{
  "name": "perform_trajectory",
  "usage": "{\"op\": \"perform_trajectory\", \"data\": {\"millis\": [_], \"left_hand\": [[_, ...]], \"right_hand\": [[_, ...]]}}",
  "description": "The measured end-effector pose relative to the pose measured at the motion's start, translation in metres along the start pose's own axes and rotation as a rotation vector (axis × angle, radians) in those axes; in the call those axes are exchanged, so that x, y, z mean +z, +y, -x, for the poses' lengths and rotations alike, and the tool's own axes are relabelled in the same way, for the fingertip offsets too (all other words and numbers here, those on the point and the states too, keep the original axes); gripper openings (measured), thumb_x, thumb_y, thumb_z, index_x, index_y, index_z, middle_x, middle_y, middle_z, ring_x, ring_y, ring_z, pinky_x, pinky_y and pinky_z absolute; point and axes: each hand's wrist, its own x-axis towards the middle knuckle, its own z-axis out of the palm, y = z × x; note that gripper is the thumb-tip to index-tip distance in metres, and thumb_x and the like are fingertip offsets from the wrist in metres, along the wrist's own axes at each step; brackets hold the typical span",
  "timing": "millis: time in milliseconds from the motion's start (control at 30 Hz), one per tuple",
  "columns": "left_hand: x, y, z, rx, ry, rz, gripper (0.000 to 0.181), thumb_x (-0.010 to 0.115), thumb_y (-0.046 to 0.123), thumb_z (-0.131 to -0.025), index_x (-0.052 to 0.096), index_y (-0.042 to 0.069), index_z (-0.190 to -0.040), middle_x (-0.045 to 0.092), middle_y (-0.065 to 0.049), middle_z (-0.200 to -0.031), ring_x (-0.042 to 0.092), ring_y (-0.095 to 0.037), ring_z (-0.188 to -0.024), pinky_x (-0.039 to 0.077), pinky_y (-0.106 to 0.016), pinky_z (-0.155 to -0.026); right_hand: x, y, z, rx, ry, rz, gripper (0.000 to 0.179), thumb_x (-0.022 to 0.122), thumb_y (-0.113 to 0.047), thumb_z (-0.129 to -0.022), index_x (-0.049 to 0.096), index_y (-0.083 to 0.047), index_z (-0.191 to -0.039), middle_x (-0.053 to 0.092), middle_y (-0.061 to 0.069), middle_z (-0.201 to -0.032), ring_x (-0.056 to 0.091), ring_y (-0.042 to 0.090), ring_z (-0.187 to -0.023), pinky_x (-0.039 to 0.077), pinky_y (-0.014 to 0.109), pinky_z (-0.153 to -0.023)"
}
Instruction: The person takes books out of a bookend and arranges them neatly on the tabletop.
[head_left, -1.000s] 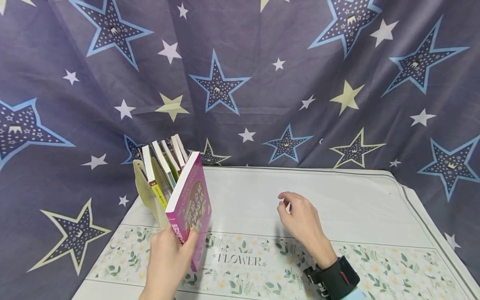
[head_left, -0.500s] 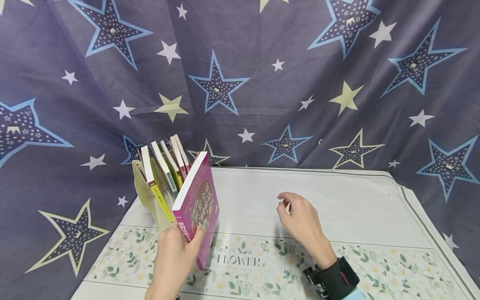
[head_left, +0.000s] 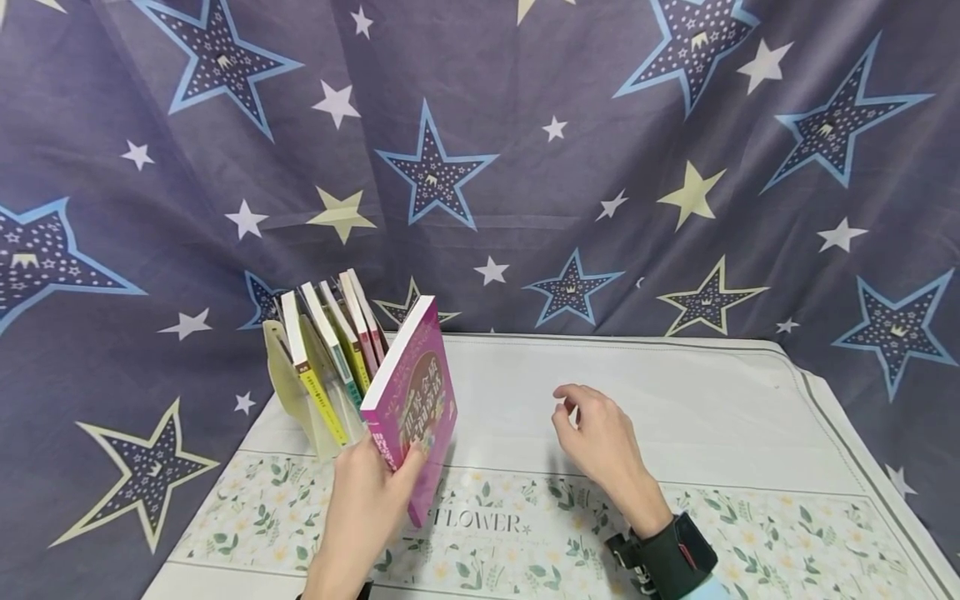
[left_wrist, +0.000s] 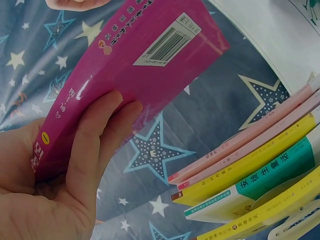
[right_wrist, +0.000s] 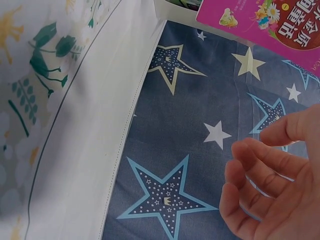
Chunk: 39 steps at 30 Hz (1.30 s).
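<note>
My left hand (head_left: 371,492) grips a magenta paperback book (head_left: 420,400) by its lower spine end, thumb on the front cover and fingers on the back. In the left wrist view the fingers (left_wrist: 95,130) lie across the back cover, below a white barcode label (left_wrist: 167,42). The book stands upright, to the right of a cream book holder (head_left: 288,387) with several books (head_left: 348,333) in it. Yellow, teal and pink spines (left_wrist: 280,172) show there. My right hand (head_left: 600,429) hovers over the table's middle with loosely curled fingers and holds nothing.
A white table cover (head_left: 510,392) with a floral band and the word FLOWER lies under both hands. Behind it hangs a dark blue curtain (head_left: 495,183) printed with stars. A black strap device (head_left: 671,554) sits on the right wrist.
My left hand has carried the magenta book to the right, away from the book holder, and more of the spines behind it show. The right hand stays nearly still.
</note>
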Motion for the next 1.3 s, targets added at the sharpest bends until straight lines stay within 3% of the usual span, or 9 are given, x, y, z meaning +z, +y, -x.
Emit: {"op": "perform_trajectory", "data": {"millis": [600, 967, 1300], "left_hand": [[0.003, 0.004, -0.01, -0.027, -0.063, 0.069, 0.043, 0.075, -0.001, -0.09, 0.067, -0.006, -0.132, 0.075, -0.024, -0.114, 0.076, -0.037, -0.098, 0.062, -0.04, -0.075], [0.004, 0.011, -0.014, -0.102, -0.144, 0.138, 0.038, 0.075, 0.002, -0.091, 0.07, -0.003, -0.129, 0.077, -0.02, -0.108, 0.078, -0.026, -0.086, 0.061, -0.028, -0.067], [0.004, 0.013, -0.021, -0.094, -0.189, 0.213, 0.047, 0.073, -0.002, -0.091, 0.063, -0.004, -0.137, 0.076, -0.022, -0.111, 0.078, -0.03, -0.09, 0.061, -0.029, -0.068]], "right_hand": [[0.0, 0.0, 0.001, -0.005, -0.011, 0.0, 0.024, 0.062, -0.012, -0.097, 0.077, -0.011, -0.115, 0.066, -0.006, -0.085, 0.049, 0.01, -0.064, 0.041, 0.031, -0.054], [0.003, -0.001, 0.001, -0.001, -0.03, -0.01, 0.024, 0.063, -0.012, -0.097, 0.077, -0.012, -0.117, 0.068, -0.006, -0.088, 0.049, 0.01, -0.066, 0.042, 0.031, -0.056], [0.006, -0.003, -0.001, -0.008, -0.099, -0.067, 0.032, 0.061, -0.02, -0.104, 0.069, -0.012, -0.134, 0.07, -0.001, -0.104, 0.064, 0.023, -0.09, 0.049, 0.036, -0.069]]}}
